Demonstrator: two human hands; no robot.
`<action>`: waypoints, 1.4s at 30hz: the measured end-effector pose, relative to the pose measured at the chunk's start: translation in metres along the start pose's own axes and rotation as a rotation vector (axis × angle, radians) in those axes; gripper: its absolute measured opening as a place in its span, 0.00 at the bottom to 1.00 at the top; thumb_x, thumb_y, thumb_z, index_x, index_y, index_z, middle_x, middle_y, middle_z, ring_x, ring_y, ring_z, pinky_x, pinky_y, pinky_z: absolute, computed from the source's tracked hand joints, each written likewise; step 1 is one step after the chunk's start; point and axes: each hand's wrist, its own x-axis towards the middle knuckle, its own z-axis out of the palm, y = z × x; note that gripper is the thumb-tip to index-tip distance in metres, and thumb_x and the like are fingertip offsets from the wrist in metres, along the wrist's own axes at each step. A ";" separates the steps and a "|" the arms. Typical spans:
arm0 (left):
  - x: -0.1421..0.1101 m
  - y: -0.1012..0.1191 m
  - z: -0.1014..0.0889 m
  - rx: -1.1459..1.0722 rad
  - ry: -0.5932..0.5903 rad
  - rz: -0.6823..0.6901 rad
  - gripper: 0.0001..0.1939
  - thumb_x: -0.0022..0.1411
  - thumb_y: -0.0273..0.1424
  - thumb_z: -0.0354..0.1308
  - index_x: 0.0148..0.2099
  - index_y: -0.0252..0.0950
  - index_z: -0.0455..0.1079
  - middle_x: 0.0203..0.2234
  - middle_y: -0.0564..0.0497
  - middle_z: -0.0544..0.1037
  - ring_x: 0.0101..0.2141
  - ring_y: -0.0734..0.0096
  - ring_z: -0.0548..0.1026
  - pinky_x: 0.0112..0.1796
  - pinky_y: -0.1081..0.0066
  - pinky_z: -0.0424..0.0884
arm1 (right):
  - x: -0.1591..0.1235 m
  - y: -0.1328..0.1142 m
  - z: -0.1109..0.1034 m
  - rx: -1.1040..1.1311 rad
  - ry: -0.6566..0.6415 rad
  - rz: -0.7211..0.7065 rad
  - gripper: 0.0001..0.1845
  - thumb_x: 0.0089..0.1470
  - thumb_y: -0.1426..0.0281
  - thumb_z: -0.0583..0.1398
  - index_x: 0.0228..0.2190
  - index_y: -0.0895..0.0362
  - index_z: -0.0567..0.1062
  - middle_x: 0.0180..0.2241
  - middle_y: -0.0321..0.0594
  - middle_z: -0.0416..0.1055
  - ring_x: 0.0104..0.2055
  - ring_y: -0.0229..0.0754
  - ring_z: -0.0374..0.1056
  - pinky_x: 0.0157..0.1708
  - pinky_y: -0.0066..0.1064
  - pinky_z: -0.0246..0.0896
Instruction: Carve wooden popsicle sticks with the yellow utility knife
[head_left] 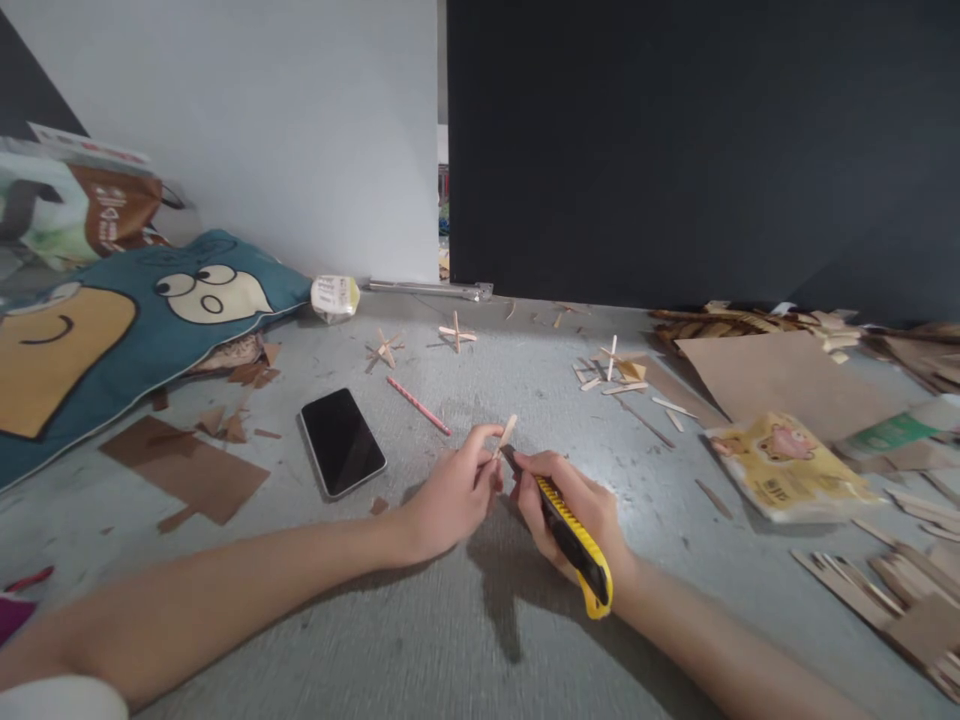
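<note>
Pinched in the fingers of my left hand (461,490) is a small wooden stick (508,431), its rounded end pointing up and away. My right hand (574,510) is wrapped round a yellow and black utility knife (574,535). The knife's front end meets the stick close to my left fingertips; whether the blade cuts into it cannot be made out. Beyond my hands stand small pieces built of crossed sticks, one at the left (385,347), one in the middle (456,333) and one at the right (612,358) among loose sticks.
A phone (343,442) and a pink pencil (418,405) lie left of my hands. Brown cardboard scraps (187,465) and a blue cushion (225,300) are further left. To the right are a yellow packet (787,465), a cardboard sheet (780,375) and strips of cardboard (915,600).
</note>
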 end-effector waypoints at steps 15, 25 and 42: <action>0.000 -0.002 0.002 0.007 0.023 0.007 0.16 0.75 0.31 0.47 0.61 0.38 0.61 0.22 0.58 0.71 0.22 0.72 0.69 0.26 0.73 0.64 | -0.001 -0.003 0.008 0.188 0.058 0.237 0.09 0.69 0.63 0.57 0.39 0.53 0.74 0.22 0.33 0.77 0.20 0.36 0.73 0.24 0.25 0.68; 0.003 0.001 0.002 -0.020 0.025 -0.051 0.15 0.73 0.32 0.48 0.59 0.38 0.61 0.23 0.58 0.73 0.20 0.72 0.70 0.23 0.73 0.64 | 0.010 0.000 0.003 0.697 0.062 0.585 0.18 0.60 0.51 0.65 0.39 0.53 0.77 0.28 0.39 0.80 0.27 0.45 0.79 0.29 0.36 0.78; 0.012 0.008 -0.006 -0.454 -0.067 -0.150 0.27 0.64 0.57 0.62 0.43 0.38 0.63 0.23 0.56 0.75 0.16 0.79 0.68 0.18 0.77 0.57 | 0.012 -0.001 -0.006 0.607 0.041 0.390 0.15 0.67 0.55 0.61 0.43 0.53 0.77 0.30 0.39 0.82 0.27 0.42 0.80 0.31 0.34 0.79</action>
